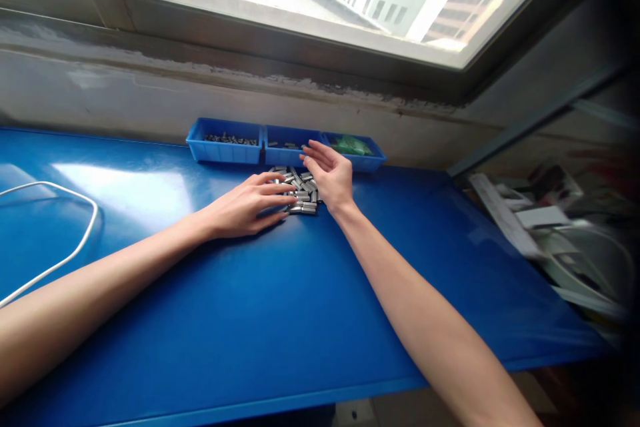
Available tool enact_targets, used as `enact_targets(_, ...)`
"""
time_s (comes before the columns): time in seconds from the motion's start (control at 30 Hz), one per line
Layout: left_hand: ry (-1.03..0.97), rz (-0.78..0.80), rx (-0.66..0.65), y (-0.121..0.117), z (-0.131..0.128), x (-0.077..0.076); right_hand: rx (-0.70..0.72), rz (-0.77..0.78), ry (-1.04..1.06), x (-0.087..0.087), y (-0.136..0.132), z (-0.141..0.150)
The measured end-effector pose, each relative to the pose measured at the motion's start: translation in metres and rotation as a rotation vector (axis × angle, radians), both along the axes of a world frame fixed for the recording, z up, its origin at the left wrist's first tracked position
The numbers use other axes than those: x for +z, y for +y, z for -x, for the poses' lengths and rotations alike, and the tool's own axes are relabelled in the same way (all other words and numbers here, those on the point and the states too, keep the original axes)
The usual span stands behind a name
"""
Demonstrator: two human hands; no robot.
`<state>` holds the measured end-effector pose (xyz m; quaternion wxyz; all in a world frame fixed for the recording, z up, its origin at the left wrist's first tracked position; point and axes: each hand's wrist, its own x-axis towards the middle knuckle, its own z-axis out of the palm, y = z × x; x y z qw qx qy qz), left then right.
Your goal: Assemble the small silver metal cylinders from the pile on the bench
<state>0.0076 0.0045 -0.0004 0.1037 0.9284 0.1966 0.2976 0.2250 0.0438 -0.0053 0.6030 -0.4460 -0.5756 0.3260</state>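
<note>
at the far left, a white cable (93, 213) is curving over the blue surface (250, 333), and just right of it a patch of glare (125, 190) is shining. the left forearm (115, 273) is slanting across this side, in front of the glare. next along, the left bin (230, 153) is standing at the back of the surface, near the wall (150, 90), and is holding many small parts (230, 139). nearer the viewer, the left hand (247, 207) is lying low with its palm down and its fingers spreading wide; the fingertips are reaching over the left side of a pile of metal pieces (303, 197), though how firmly they are pressing is hard to tell. the pile is lying loose on the surface between the two hands, some pieces crossing over others. behind it, the middle bin (283, 156) is sitting close beside the left one and is holding a few pieces. at the pile's right side, the right hand (331, 180) is bending its fingers leftward, the thumb leaving a narrow gap below them; whether it is gripping a piece cannot be told. behind that hand, the right bin (367, 164) is holding a green bag (350, 145). the right forearm (410, 300) is slanting to the lower right. farther right, blurred clutter (545, 217) is crowding alongside the surface.
</note>
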Motion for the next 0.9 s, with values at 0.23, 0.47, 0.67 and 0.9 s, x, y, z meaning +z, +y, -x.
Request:
enact_targets(0.23, 0.026, -0.039, 0.029, 0.002, 0.002, -0.004, -0.042, -0.128, -0.236, 0.002, -0.016, -0.001)
enact_targets(0.47, 0.039, -0.021, 0.055, 0.0, 0.004, -0.002, -0.033, -0.157, -0.328, 0.004, -0.031, 0.006)
enact_targets(0.67, 0.141, -0.137, -0.002, -0.002, 0.0, 0.002, -0.018, -0.171, -0.349, 0.005, -0.032, 0.007)
enact_targets(0.9, 0.06, -0.091, 0.022, -0.002, 0.002, -0.005, -0.005, -0.172, -0.349, 0.005, -0.033, 0.007)
